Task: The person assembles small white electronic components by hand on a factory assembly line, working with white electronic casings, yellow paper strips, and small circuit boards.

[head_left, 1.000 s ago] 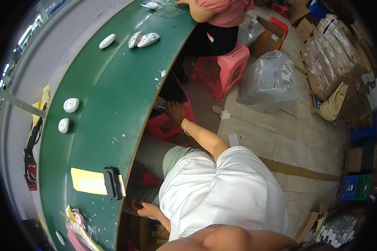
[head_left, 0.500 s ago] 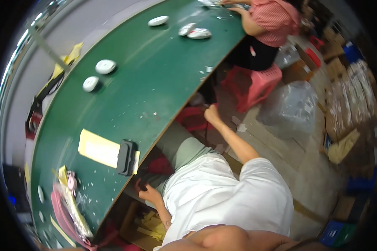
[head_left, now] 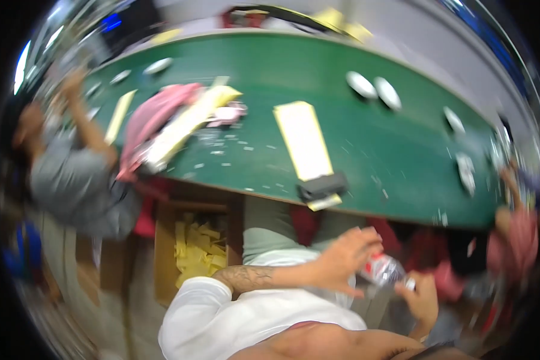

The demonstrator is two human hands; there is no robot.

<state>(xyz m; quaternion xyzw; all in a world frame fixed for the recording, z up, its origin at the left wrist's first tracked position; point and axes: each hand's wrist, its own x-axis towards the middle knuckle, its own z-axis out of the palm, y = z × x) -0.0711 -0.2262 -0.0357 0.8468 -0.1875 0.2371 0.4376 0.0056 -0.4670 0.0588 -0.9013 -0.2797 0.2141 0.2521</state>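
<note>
In front of my lap my right hand (head_left: 421, 298) grips the end of a clear plastic bottle (head_left: 391, 271) with a red patch, near a small white part that looks like its cap. Just left of it my left hand (head_left: 351, 258) is open, fingers stretched over the bottle's other end; touching or apart, I cannot tell. Both hands are off the table, and the picture is blurred. Ahead on the green table (head_left: 258, 162), a black block-shaped object (head_left: 322, 187) lies on the near end of a yellow-edged white sheet stack (head_left: 303, 138).
Pink bag (head_left: 147, 123) and yellow strips (head_left: 198, 117) lie left on the table. White oval devices (head_left: 361, 85) stand at the right. A cardboard box (head_left: 165, 258) of yellow scraps is below. One person (head_left: 81, 186) sits at left, another (head_left: 516, 240) at far right.
My view has swung round to face the table. My hands, apart before, have come together at the right of my lap, and a clear bottle now shows in my right hand.
</note>
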